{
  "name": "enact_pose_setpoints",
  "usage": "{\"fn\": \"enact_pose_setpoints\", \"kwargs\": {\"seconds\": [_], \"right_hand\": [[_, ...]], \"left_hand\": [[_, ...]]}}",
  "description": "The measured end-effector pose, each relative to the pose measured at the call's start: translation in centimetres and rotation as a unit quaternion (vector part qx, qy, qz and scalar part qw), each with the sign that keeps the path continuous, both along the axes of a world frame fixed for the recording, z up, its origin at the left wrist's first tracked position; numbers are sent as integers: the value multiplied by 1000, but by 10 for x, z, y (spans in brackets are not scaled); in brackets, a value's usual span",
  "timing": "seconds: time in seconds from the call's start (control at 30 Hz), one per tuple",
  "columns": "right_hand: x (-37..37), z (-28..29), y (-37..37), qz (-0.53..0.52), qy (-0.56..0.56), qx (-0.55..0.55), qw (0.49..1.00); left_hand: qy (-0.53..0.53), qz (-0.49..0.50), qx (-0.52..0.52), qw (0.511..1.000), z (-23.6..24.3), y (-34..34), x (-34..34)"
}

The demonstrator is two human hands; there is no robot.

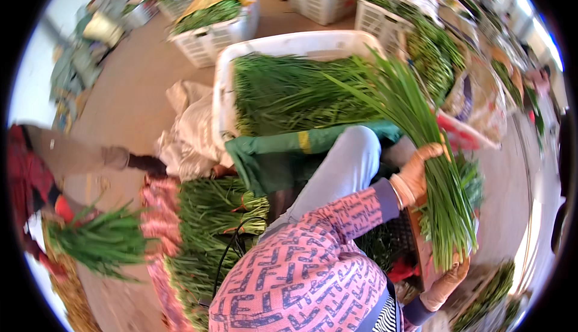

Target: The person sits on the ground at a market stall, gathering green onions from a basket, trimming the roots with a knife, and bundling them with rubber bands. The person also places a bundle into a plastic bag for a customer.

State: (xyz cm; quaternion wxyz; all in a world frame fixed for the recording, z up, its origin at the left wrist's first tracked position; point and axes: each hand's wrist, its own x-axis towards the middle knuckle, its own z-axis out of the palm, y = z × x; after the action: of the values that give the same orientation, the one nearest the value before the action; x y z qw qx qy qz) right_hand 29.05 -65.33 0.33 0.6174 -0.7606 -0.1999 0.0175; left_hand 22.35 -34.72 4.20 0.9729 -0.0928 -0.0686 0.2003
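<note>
A long bunch of garlic chives (442, 193) is held up at my right side, its leaf tips fanning out over the white crate (220, 106). My left hand (415, 175), in a tan glove, is wrapped round the middle of the bunch, close to a thin orange band (445, 147). Down at the pale stem ends, my gloved right hand (444, 285) has its fingers against the stems; part of its grip is hidden. More loose chives (295, 91) fill the crate, and a dark green cloth (271, 145) drapes over its near side.
Banded bunches of chives (217, 211) lie on pink sacking (159, 211) at my left. Past them, another person (36, 175) handles a bunch of greens (99, 238). Crates of greens (214, 34) stand at the back, and a pale crumpled sack (189, 130) lies beside the white crate.
</note>
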Motion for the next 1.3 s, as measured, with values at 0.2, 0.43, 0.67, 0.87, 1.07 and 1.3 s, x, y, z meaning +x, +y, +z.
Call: {"fn": "enact_pose_setpoints", "kwargs": {"seconds": [0.2,0.43,0.67,0.87,1.07,1.3], "right_hand": [[25,12,26,140,89,62,984],[-40,35,57,120,262,95,953],[-43,-14,79,199,129,-23,971],[-57,-43,107,269,138,-43,952],[-68,-69,112,308,153,-54,937],[-68,-109,95,308,167,-46,935]], "left_hand": [[13,117,135,984,-16,9,-5],[2,230,110,967,9,64,-43],[42,223,108,968,31,52,-50],[6,198,158,967,62,38,-58],[-35,224,176,958,74,25,-52],[-34,189,181,964,73,4,-47]]}}
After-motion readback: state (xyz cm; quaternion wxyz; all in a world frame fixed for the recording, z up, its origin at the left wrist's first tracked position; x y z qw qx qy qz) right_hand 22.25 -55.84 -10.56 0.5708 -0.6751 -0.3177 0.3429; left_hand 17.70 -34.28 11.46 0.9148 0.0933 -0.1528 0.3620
